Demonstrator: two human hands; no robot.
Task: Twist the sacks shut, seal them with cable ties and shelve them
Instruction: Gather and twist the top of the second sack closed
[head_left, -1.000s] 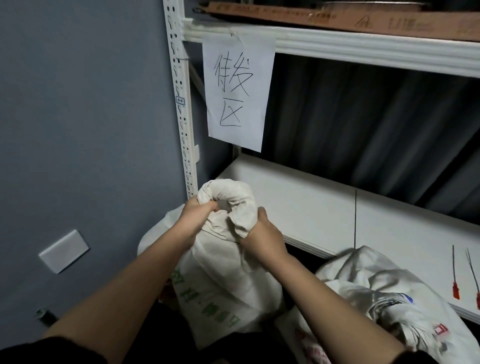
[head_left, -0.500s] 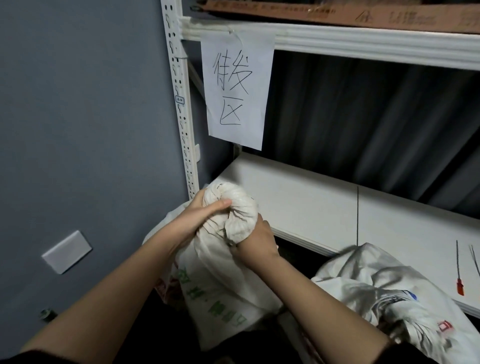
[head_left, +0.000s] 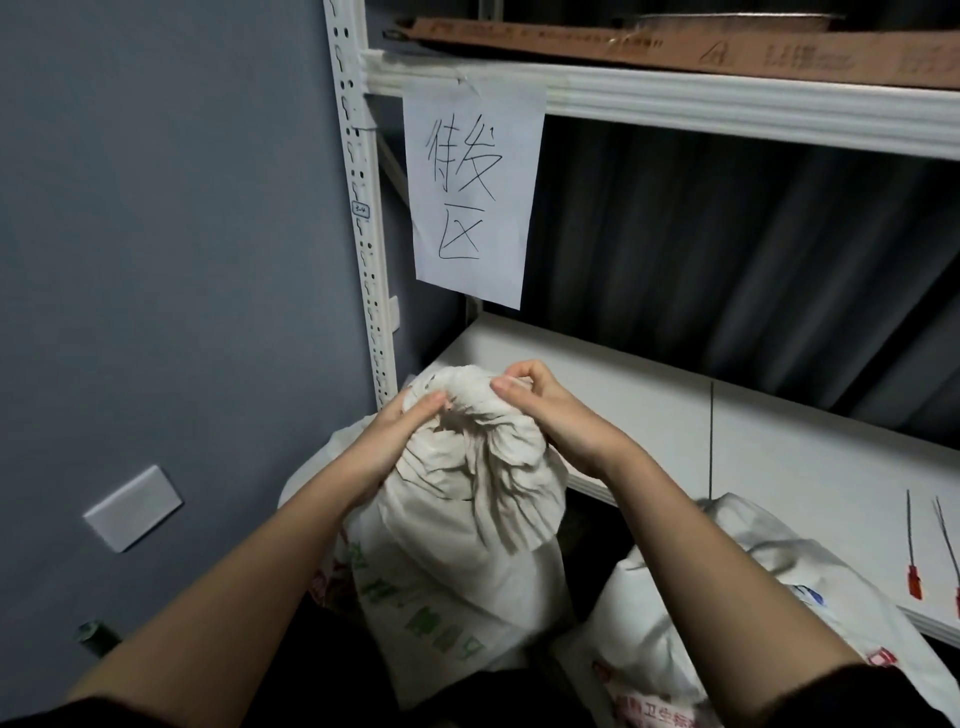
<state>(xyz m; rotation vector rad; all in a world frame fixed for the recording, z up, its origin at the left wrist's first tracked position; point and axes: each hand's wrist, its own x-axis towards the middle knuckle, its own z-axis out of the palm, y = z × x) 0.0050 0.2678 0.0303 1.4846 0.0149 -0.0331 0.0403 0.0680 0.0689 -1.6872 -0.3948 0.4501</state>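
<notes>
The gathered mouth of the sack (head_left: 467, 499) is gripped from both sides. The left hand (head_left: 387, 447) is curled around the near left of the bunched cloth, thumb and fingers pressed into the folds; the right hand (head_left: 558, 415) is pinched on the top right of the bunch, thumb and forefinger closed on the fabric. The twisting step is judged to be in hand: the neck is bunched but not yet wound tight, and no tie is seen on it. More turns appear to be called for, then one hand must be freed to fetch a tie while the twist is held by the other.

The cable ties (head_left: 913, 551), thin with red heads, are laid well to the right of the right hand on the shelf board (head_left: 649, 415). A second sack (head_left: 727, 623), mouth loose, is slumped below and right of the right forearm.
</notes>
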